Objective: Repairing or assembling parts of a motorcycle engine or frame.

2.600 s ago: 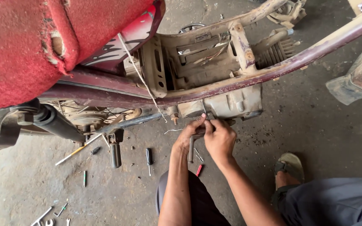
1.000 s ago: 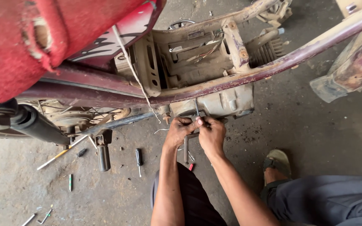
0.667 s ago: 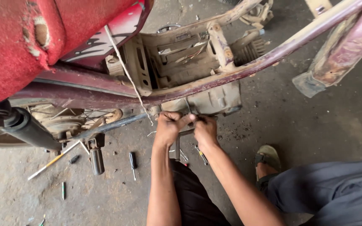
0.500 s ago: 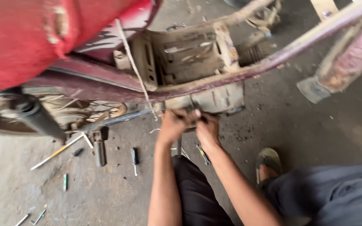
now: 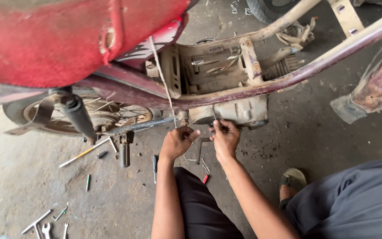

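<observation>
From the head camera, both hands are up at the underside of the engine case (image 5: 239, 113), which lies just ahead of them under the maroon frame tube (image 5: 288, 79). The right hand (image 5: 225, 137) is nearer, fingers pinched on a small dark part at the case's lower edge. The left hand (image 5: 177, 140) is loosely curled, fingertips near the footpeg bar (image 5: 140, 126); what it holds I cannot tell.

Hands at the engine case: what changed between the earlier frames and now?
The left hand has drawn slightly back and apart from the right hand, which stays against the engine case. Whether either holds anything cannot be told. The motorcycle frame and the screwdriver on the floor lie as before.
</observation>
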